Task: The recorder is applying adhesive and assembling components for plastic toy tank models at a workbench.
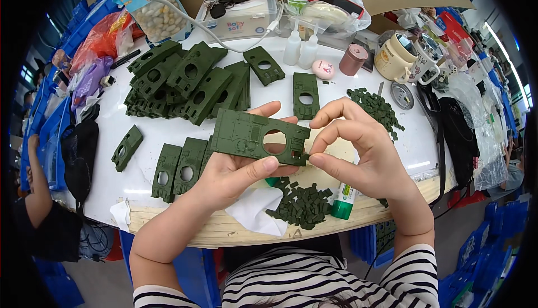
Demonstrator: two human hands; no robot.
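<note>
Dark green, the hull shell (241,134) sits clamped in my distant left hand (228,178), presumably to steady its end for the right hand (365,154), whose pinch I can't confirm.

The held plastic shell (240,134) is dark green, like the small chips (302,204) just nearer than it. Beneath it, the table (103,126) is white; beyond it, the jar (353,60) is dull pink. The shirt (291,277) is striped black and white.
</note>
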